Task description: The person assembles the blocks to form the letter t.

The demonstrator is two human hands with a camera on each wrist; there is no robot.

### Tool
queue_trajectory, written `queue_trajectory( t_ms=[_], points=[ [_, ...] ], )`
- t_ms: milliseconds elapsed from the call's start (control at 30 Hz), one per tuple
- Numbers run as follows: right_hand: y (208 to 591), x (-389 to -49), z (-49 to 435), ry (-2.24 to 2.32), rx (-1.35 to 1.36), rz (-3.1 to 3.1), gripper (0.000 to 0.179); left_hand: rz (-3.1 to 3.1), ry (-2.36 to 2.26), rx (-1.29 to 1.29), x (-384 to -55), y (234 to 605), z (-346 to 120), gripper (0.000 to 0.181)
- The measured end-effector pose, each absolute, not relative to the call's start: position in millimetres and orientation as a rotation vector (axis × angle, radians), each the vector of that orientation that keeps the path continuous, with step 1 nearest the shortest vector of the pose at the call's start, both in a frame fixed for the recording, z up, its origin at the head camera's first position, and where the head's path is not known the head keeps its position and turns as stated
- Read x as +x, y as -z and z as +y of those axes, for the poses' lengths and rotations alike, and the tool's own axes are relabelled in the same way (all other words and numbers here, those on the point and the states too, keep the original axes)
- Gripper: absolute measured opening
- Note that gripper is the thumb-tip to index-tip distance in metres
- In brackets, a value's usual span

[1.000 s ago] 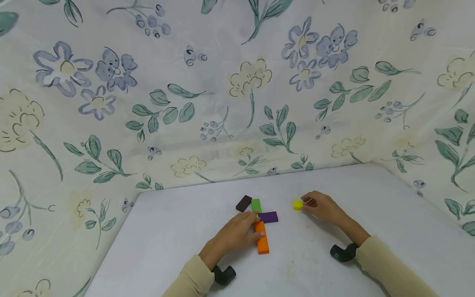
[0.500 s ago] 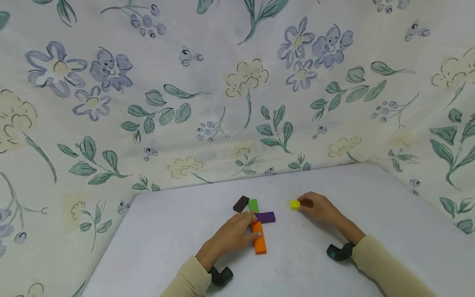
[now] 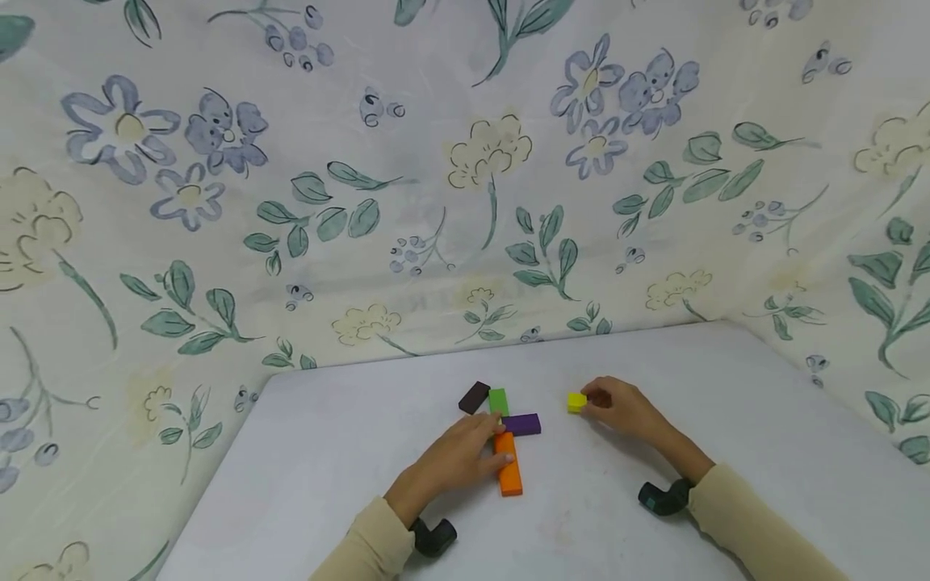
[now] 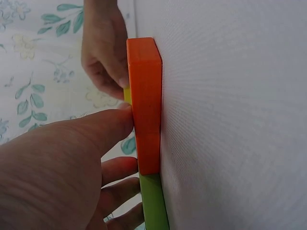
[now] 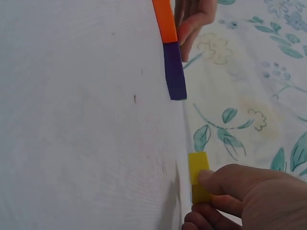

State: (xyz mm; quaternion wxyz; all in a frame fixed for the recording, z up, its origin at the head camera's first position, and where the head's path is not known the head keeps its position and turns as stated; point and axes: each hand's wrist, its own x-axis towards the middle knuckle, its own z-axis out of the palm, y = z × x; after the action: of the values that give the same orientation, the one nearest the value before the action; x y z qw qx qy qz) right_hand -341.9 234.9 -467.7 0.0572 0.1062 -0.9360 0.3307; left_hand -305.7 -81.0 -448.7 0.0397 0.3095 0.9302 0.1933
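My left hand (image 3: 454,454) rests on a row of coloured blocks, its thumb touching the orange block (image 3: 510,476) and its fingertips by the green block (image 3: 498,401). A purple block (image 3: 521,424) sticks out to the right of the row, and in the right wrist view it meets the orange one end to end. To the right, my right hand (image 3: 621,406) pinches a yellow block (image 5: 197,167) between thumb and fingers, apart from the row. Part of the row lies hidden under the left fingers.
A dark brown block (image 3: 475,398) lies at the far left of the green one. All the blocks are on a white table (image 3: 327,436). Floral cloth (image 3: 436,202) hangs behind the table. Black wrist devices (image 3: 434,538) are worn on both wrists.
The right hand with the yellow block has shifted very slightly left toward the purple block. The left hand and the other blocks stay in place; the head view sways a little.
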Motion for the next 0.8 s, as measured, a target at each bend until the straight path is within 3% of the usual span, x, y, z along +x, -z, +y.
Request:
queue_trajectory(
  t_ms=[800],
  points=[
    [428, -297, 218, -1.029, 0.57, -2.787, 0.023, 2.847, -0.566, 0.918, -309, 451, -80, 0.069]
  ],
)
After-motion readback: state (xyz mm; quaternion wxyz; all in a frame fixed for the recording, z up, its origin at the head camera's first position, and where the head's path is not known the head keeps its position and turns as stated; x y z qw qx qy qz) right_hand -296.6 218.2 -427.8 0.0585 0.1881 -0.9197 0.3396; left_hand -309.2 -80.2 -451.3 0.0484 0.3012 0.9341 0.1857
